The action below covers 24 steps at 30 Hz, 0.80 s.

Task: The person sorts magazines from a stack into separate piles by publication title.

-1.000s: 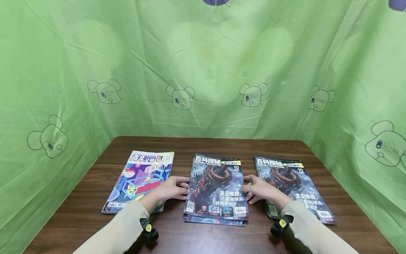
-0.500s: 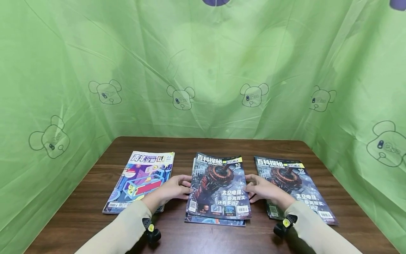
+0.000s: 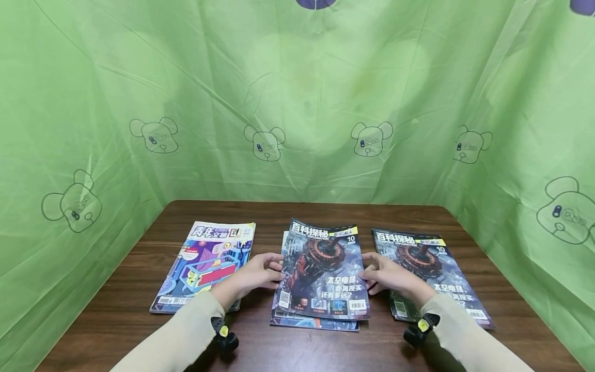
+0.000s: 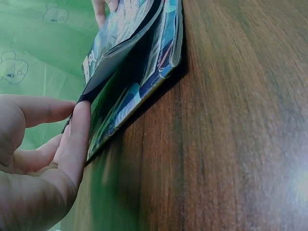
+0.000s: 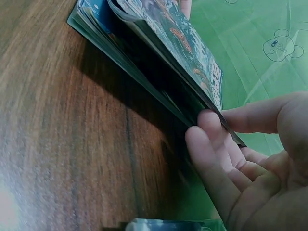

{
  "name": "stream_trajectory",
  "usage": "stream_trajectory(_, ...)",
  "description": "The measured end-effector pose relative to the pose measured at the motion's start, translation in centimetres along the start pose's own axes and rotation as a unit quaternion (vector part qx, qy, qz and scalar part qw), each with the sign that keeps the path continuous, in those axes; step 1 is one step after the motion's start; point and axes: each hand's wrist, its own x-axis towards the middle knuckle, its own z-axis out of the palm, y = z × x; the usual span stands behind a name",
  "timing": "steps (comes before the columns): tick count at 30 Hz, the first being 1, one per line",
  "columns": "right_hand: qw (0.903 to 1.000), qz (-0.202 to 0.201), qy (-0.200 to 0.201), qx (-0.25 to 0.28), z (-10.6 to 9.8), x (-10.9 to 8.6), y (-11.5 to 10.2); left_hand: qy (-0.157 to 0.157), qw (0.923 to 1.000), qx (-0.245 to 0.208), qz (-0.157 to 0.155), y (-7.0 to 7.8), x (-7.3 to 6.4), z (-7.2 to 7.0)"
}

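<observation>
Between both hands is a dark blue magazine [image 3: 323, 274] with an orange-red machine on its cover. My left hand [image 3: 253, 274] pinches its left edge, thumb and fingers on opposite faces, as the left wrist view shows. At the opposite edge my right hand [image 3: 388, 274] grips it, fingertips [image 5: 208, 122] curled beneath. Both wrist views show a dark gap between this magazine and a blue-covered magazine [image 3: 316, 324] lying on the table below. In the head view the lower one peeks out along the near and left sides, the rest of its cover hidden.
A stack of magazines with a purple and pink cover [image 3: 209, 263] lies left, partly behind the left forearm. To the right, another magazine [image 3: 420, 258] with the same machine cover tops a stack under the right forearm. The brown wooden table [image 3: 325, 351] ends at a green curtain [image 3: 307, 175].
The held magazine has risen off the lower one and shifted slightly right and away, turning a little. Both hands have moved along with it. The side stacks have stayed put.
</observation>
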Motion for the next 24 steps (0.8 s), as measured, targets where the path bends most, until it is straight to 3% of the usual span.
stream_trajectory(12,0.9997,-0.004,0.025,0.002,-1.3,-1.1,-0.7,0.008,0.9997,-0.017,0.017,0.8,0.6,1.3)
stream_trajectory(24,0.9986,-0.022,0.047,0.008,-4.7,-2.7,0.1,-0.017,0.9984,-0.034,0.042,1.9,2.2,4.1)
